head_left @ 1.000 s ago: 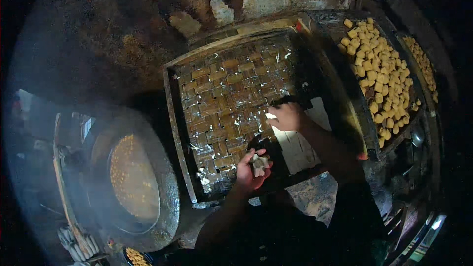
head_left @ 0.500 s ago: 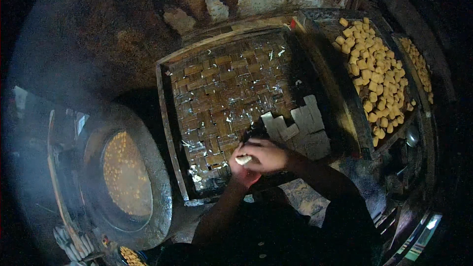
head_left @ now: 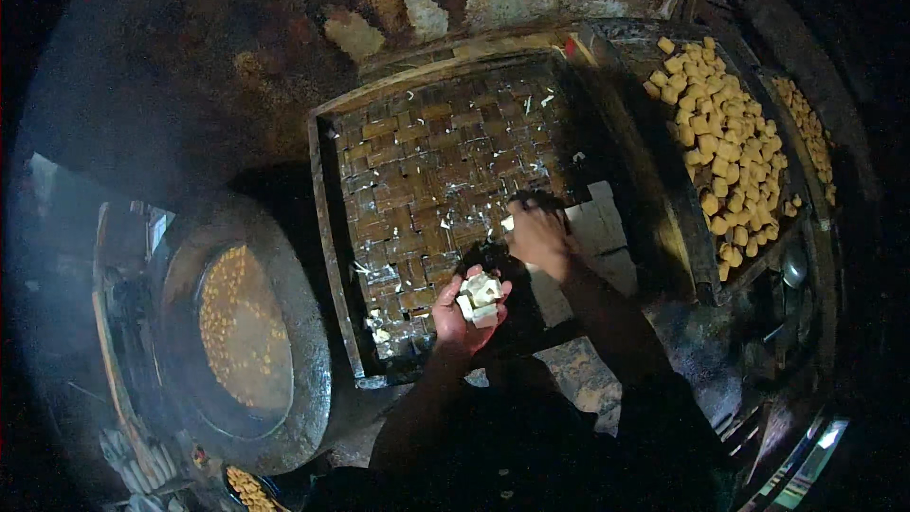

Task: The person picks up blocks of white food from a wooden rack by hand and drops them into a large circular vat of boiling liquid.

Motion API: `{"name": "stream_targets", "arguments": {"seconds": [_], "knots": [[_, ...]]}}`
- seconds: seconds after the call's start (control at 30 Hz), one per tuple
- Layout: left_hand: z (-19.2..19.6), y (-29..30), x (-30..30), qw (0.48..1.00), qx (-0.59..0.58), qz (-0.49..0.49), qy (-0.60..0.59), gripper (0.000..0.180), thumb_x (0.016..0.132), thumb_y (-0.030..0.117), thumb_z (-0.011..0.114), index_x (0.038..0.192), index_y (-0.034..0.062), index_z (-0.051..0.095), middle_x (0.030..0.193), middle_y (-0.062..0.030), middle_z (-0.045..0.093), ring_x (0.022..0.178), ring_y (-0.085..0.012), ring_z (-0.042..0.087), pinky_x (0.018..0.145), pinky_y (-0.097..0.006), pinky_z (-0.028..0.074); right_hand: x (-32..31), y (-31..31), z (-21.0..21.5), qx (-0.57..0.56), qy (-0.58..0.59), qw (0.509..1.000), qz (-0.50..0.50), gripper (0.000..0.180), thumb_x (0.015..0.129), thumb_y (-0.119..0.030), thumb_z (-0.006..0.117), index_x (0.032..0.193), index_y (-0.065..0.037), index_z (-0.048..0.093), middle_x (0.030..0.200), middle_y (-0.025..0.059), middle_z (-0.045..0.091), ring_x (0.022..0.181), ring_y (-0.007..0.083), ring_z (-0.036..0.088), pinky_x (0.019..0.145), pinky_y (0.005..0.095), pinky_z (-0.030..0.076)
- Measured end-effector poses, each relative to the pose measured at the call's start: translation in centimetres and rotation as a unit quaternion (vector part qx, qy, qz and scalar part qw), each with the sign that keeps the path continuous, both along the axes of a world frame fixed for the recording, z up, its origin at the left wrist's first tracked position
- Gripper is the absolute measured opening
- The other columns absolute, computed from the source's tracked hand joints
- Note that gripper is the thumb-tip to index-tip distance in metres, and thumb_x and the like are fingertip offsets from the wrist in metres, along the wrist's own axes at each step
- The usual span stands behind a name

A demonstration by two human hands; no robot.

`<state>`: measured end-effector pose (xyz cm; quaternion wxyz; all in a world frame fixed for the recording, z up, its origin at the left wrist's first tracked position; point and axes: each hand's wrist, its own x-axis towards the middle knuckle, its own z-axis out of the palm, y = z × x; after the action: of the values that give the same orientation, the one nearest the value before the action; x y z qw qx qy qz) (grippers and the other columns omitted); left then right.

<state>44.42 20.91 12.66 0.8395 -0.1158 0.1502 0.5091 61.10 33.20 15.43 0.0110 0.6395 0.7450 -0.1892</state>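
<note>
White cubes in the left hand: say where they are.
Head view, centre: white cubes lie in the left hand, over the woven tray's near edge, just below the right hand.

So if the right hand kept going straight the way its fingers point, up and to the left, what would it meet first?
Probably the woven tray: the right hand sits at the edge of the white blocks, fingers aimed across its bare slats. Height above the tray is unclear.

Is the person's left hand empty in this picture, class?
No: the left hand is cupped palm-up around several white cubes over the near edge of the woven tray.
</note>
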Motion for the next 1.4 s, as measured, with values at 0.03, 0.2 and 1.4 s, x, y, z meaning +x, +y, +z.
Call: {"name": "stream_targets", "arguments": {"seconds": [0.03, 0.2, 1.4], "knots": [[0.1, 0.0, 0.1, 1.000, -0.010, 0.001, 0.003, 0.036, 0.090, 0.039, 0.049, 0.112, 0.0140, 0.060, 0.113, -0.0156, 0.062, 0.105, -0.0405, 0.058, 0.069, -0.047, 0.054, -0.2, 0.7, 0.8, -0.030, -0.001, 0.999, -0.013, 0.044, 0.077, -0.026, 0.069, 0.114, -0.008, 0.055, 0.111, 0.0199, 0.061, 0.101, 0.0403, 0.060, 0.086, 0.0556, 0.044], [-0.1, -0.1, 0.3, 1.000, -0.002, 0.007, 0.012, 0.040, 0.090, 0.043, 0.050, 0.114, 0.0133, 0.059, 0.114, -0.0162, 0.061, 0.104, -0.0408, 0.058, 0.067, -0.046, 0.054, -1.1, 1.0, 0.7, -0.038, -0.018, 0.999, 0.002, 0.040, 0.076, -0.025, 0.070, 0.111, -0.010, 0.056, 0.110, 0.0180, 0.063, 0.106, 0.0401, 0.059, 0.088, 0.0544, 0.044], [-2.1, 1.0, 3.0, 0.999, 0.043, 0.009, 0.006, 0.042, 0.092, 0.037, 0.046, 0.116, 0.0052, 0.057, 0.110, -0.0159, 0.063, 0.100, -0.0360, 0.061, 0.081, -0.049, 0.052, 4.2, -9.4, 3.9, -0.152, 0.539, 0.827, 0.056, 0.036, 0.079, -0.020, 0.072, 0.108, -0.005, 0.059, 0.096, 0.0106, 0.065, 0.090, 0.0214, 0.064, 0.080, 0.0339, 0.050]]}}
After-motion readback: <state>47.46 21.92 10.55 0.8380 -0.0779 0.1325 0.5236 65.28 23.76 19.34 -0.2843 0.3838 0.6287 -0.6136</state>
